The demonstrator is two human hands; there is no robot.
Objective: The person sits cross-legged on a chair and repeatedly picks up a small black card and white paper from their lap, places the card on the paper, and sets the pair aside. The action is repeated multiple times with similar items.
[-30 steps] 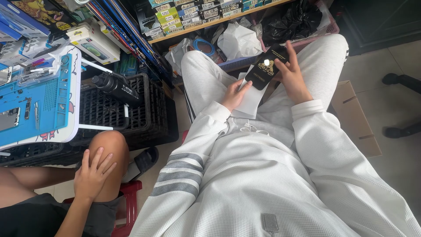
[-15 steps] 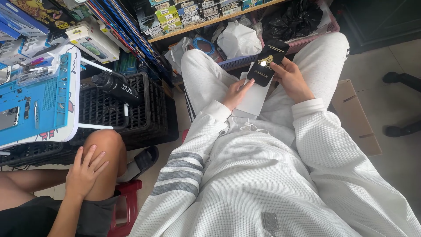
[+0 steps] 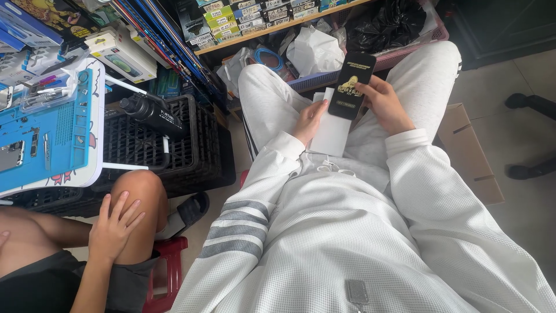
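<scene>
The right hand [image 3: 387, 104] grips the black card [image 3: 351, 86] upright, just right of the white sleeve [image 3: 331, 130] pinched in the left hand [image 3: 310, 119].

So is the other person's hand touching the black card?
No, that person's hand rests on a bare knee, far from the black card in the right hand.
</scene>
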